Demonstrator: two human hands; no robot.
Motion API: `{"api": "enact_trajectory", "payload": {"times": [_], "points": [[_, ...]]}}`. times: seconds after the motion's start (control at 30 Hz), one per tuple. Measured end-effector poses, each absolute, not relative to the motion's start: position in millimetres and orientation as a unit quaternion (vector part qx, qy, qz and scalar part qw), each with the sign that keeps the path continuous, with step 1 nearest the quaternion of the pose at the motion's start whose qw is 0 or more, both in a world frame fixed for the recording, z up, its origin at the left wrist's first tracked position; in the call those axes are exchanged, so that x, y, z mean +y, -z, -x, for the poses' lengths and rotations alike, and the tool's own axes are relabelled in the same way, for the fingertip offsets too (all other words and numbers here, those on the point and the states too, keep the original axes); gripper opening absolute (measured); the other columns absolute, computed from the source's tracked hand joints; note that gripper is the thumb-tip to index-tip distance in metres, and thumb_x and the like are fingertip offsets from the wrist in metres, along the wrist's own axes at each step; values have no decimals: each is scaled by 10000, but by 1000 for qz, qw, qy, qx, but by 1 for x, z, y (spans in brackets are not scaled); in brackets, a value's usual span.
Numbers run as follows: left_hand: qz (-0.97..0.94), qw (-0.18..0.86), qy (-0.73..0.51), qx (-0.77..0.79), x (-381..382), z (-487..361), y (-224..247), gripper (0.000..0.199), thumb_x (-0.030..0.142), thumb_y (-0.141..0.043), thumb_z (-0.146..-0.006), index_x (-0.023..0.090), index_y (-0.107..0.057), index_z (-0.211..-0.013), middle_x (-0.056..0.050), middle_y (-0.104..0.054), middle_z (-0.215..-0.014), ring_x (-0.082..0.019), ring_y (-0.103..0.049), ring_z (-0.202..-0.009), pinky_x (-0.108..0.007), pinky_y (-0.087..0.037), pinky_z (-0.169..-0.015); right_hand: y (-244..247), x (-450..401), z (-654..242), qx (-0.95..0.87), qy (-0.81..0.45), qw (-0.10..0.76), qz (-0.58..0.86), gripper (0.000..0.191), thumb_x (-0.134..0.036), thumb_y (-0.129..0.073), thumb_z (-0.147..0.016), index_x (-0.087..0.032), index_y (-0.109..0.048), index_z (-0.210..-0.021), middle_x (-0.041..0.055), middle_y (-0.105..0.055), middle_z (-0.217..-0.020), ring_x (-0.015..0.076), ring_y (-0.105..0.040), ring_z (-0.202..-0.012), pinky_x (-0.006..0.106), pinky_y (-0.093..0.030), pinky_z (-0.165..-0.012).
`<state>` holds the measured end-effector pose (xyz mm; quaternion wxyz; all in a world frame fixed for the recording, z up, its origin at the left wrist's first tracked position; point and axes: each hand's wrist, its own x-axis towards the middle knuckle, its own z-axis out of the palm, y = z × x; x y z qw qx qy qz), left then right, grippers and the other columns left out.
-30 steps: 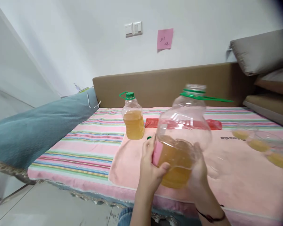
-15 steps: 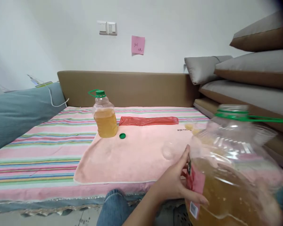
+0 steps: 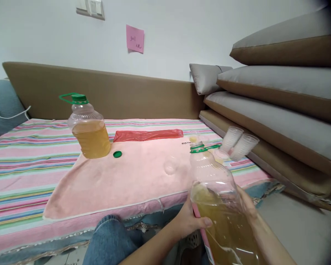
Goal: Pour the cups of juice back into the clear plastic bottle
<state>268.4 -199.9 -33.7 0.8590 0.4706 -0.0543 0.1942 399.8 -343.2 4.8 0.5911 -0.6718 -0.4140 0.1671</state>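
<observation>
Between both hands is a big clear plastic bottle (image 3: 220,206) of amber liquid, uncapped, with a green ring and handle at its neck. It leans with its mouth toward the bed. My left hand (image 3: 191,222) grips its left side over the label, thumb on the front. My right hand (image 3: 248,206) is on its far right side, the fingers mostly hidden behind it. A clear cup (image 3: 170,167) stands on the pink towel (image 3: 121,180), left of the bottle. A loose green cap (image 3: 117,154) lies further left, beside a second, capped bottle (image 3: 92,138) of amber liquid.
Two stacks of clear cups (image 3: 244,147) lean right of the bottle's neck. Behind it are cups with some yellowish liquid (image 3: 194,138). A red plastic bag (image 3: 149,135) lies along the towel's back edge. Grey-brown cushions (image 3: 278,106) are piled at the right.
The bottle in my hands has moved away from the camera and leans more toward the bed. My right hand has come into clearer view. The camera view has turned to the right.
</observation>
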Motion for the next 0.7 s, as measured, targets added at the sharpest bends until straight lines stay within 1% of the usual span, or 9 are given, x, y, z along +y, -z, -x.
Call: {"api": "enact_trajectory", "payload": {"times": [0.03, 0.1, 0.13, 0.17, 0.23, 0.3, 0.47, 0.57, 0.7], "points": [[-461, 864, -193, -55, -202, -268, 32, 854, 518, -857, -634, 198, -504, -1343, -176, -623, -1305, -366, -597, -1223, -574, -415, -1078, -7, -346, -400, -418, -174, 585, 673, 846, -776, -535, -799, -340, -405, -1512, 94, -513, -1512, 354, -533, -1340, 487, -546, -990], [-448, 871, -192, -63, -204, -265, 27, 827, 533, -847, -645, 197, -527, -1330, -173, -631, -1302, -359, -603, -1217, -551, -422, -1080, -13, -350, -399, -427, -178, 567, 681, 919, -696, -669, -762, -354, -330, -1545, 51, -341, -1621, 341, -342, -1472, 504, -416, -1135], [-442, 873, -194, -71, -206, -265, 23, 818, 538, -843, -648, 197, -540, -1326, -172, -633, -1303, -358, -602, -1220, -543, -424, -1081, -16, -351, -398, -432, -174, 556, 688, 921, -633, -708, -768, -366, -306, -1552, 30, -290, -1642, 331, -278, -1500, 515, -344, -1181], [-438, 874, -193, -82, -207, -264, 20, 800, 544, -838, -654, 193, -558, -1316, -171, -641, -1293, -358, -605, -1217, -540, -427, -1080, -19, -352, -397, -435, -174, 545, 695, 904, -574, -723, -782, -381, -293, -1553, 13, -266, -1650, 322, -244, -1512, 526, -283, -1207], [-429, 876, -195, -98, -212, -263, 14, 738, 563, -815, -678, 178, -608, -1273, -170, -673, -1239, -357, -620, -1197, -538, -433, -1075, -25, -353, -396, -434, -177, 533, 704, 862, -513, -722, -796, -400, -309, -1544, -4, -279, -1644, 319, -245, -1513, 546, -219, -1223], [-417, 880, -205, -100, -218, -262, 12, 691, 581, -792, -700, 177, -641, -1240, -165, -690, -1204, -354, -625, -1191, -538, -429, -1079, -30, -352, -396, -427, -181, 527, 712, 834, -497, -727, -789, -391, -357, -1528, -1, -314, -1630, 330, -264, -1507, 560, -196, -1225], [-382, 895, -215, -79, -233, -263, 22, 648, 589, -789, -703, 195, -670, -1203, -159, -667, -1259, -360, -599, -1229, -548, -419, -1087, -37, -351, -404, -417, -193, 503, 732, 821, -476, -771, -740, -365, -449, -1488, 23, -409, -1581, 362, -343, -1470, 580, -181, -1218], [-359, 905, -216, -71, -241, -266, 33, 656, 584, -773, -725, 203, -649, -1244, -158, -615, -1350, -359, -567, -1271, -557, -382, -1120, -44, -349, -408, -416, -198, 488, 741, 826, -472, -789, -717, -358, -475, -1473, 38, -468, -1542, 375, -391, -1441, 590, -201, -1207], [-316, 915, -237, -80, -249, -272, 40, 654, 578, -752, -751, 205, -630, -1275, -153, -567, -1414, -356, -527, -1316, -557, -330, -1158, -59, -341, -407, -438, -199, 452, 751, 809, -488, -776, -728, -332, -487, -1468, 55, -506, -1510, 376, -452, -1401, 578, -277, -1183]]}}
